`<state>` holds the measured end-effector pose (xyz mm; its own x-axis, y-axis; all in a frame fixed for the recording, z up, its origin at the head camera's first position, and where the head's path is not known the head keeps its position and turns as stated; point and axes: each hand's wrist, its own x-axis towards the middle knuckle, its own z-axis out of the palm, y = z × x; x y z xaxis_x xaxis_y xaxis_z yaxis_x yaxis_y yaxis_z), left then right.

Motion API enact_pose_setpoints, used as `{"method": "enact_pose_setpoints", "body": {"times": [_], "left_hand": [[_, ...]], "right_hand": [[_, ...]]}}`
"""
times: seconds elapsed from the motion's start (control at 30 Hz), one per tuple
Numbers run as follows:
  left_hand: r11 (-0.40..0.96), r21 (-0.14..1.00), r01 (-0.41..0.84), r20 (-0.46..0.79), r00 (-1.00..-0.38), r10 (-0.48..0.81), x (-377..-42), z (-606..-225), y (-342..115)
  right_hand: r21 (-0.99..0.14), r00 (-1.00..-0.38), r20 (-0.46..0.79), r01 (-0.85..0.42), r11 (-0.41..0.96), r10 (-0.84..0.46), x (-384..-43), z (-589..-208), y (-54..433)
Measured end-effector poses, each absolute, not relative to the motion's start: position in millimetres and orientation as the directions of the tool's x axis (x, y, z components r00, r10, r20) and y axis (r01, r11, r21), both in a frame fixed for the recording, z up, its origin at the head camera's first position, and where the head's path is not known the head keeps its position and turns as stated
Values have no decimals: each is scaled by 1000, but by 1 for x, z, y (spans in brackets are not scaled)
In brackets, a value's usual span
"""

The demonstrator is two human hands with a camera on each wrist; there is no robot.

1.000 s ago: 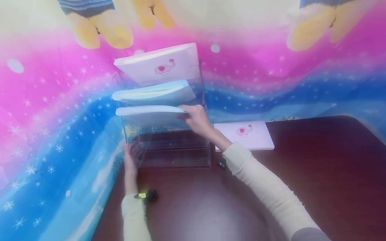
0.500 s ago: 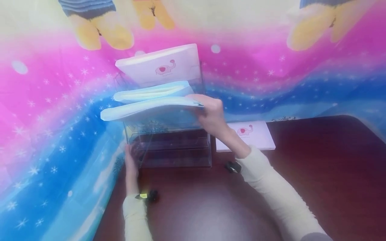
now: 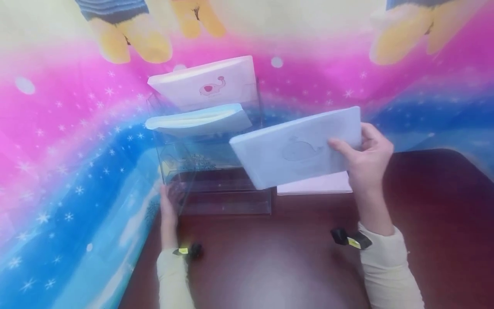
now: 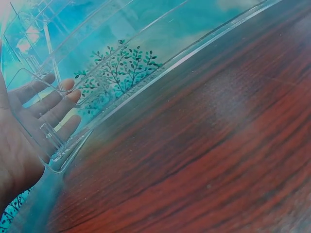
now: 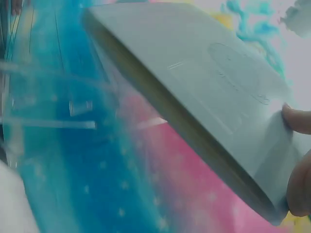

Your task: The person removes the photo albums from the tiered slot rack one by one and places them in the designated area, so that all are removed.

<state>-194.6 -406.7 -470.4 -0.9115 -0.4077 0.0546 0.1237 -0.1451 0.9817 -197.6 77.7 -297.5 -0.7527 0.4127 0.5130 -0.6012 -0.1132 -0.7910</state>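
In the head view my right hand (image 3: pixel 370 163) pinches a pale blue notebook (image 3: pixel 297 148) by its right end, thumb on the front cover, which bears a faint whale drawing. It hangs in the air, tilted, right of a clear plastic rack (image 3: pixel 225 202). The right wrist view shows the notebook's cover (image 5: pixel 194 77) and page edge close up. My left hand (image 3: pixel 169 206) rests against the rack's left side. Through the clear plastic in the left wrist view, the left fingers (image 4: pixel 58 109) lie fairly straight along the panel.
On the rack's upper tiers stand a pink notebook (image 3: pixel 216 88) with an elephant and a light blue notebook (image 3: pixel 200 120). Another pink notebook (image 3: pixel 312 186) lies on the dark wooden table (image 3: pixel 262 257), partly covered by the held one. A colourful printed cloth (image 3: pixel 308 86) hangs behind.
My right hand has drawn the blue notebook out of the rack's front tier and carried it right, turning its cover toward me. The left hand has stayed at the rack's side.
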Motion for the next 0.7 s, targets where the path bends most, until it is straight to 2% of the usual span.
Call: {"method": "enact_pose_setpoints", "body": {"times": [0.13,0.3,0.53,0.7], "left_hand": [[-144,982,120,49,-905,-423,-193,-470,-408],[-104,987,118,67,-912,-404,-193,-471,-410],[-129,988,83,23,-911,-411,-194,-472,-413],[-91,990,110,65,-916,-396,-196,-470,-415]], "right_hand": [[-813,-800,399,-535,-230,449,-208,-305,101],[-837,-816,309,-477,-268,489,-220,-308,118],[-876,-835,195,-384,-292,514,-231,-317,137],[-893,-835,107,-319,-316,540,-235,-321,154]]}}
